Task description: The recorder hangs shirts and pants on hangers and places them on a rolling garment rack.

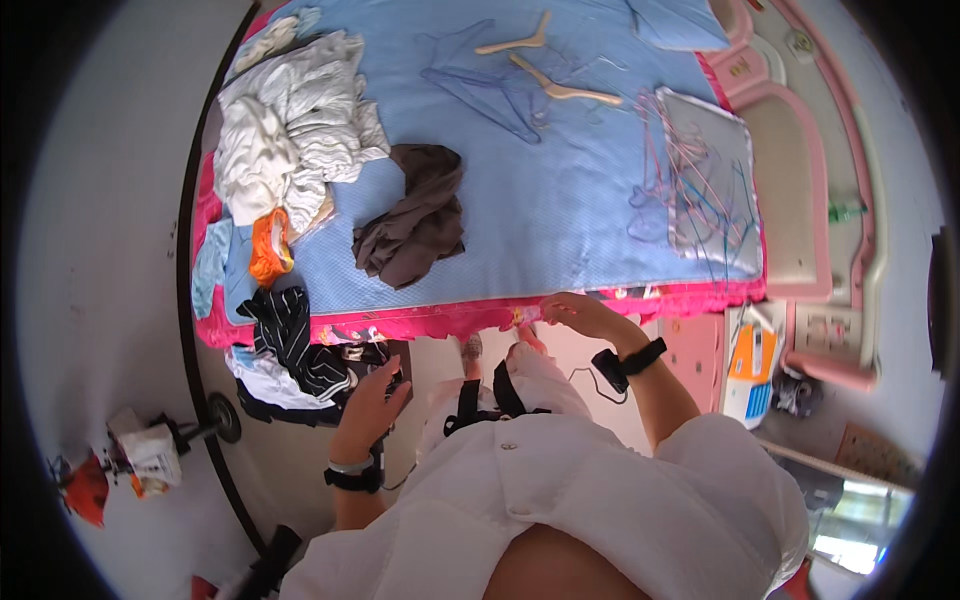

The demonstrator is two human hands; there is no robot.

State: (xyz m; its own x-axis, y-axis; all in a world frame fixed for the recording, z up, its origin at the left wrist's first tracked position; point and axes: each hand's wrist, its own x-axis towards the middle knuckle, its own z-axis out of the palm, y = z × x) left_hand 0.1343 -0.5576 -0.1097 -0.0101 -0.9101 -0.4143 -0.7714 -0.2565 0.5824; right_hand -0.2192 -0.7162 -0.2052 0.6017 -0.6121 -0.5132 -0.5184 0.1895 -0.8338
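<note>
Over a dark bag or case holding clothes hovers my left hand [375,409], fingers apart and nothing in them. My right hand [574,311] is at the bed's pink front edge, loosely curled and holding nothing visible; whether it touches the edge I cannot tell. A crumpled dark brown garment [420,217] lies on the blue quilted bedcover [540,217]. Left of it are a heap of white clothes [300,120] and an orange garment [270,246]. A black striped garment [289,337] hangs off the bed's left corner onto white cloth [281,382].
Wooden hangers [562,90] and blue hangers [480,90] lie at the bed's far side. More thin hangers [697,187] rest on a white-edged pillow [667,101] at the right, by the pink and cream headboard [787,187]. A pink bedside cabinet [694,360] stands near the right front corner.
</note>
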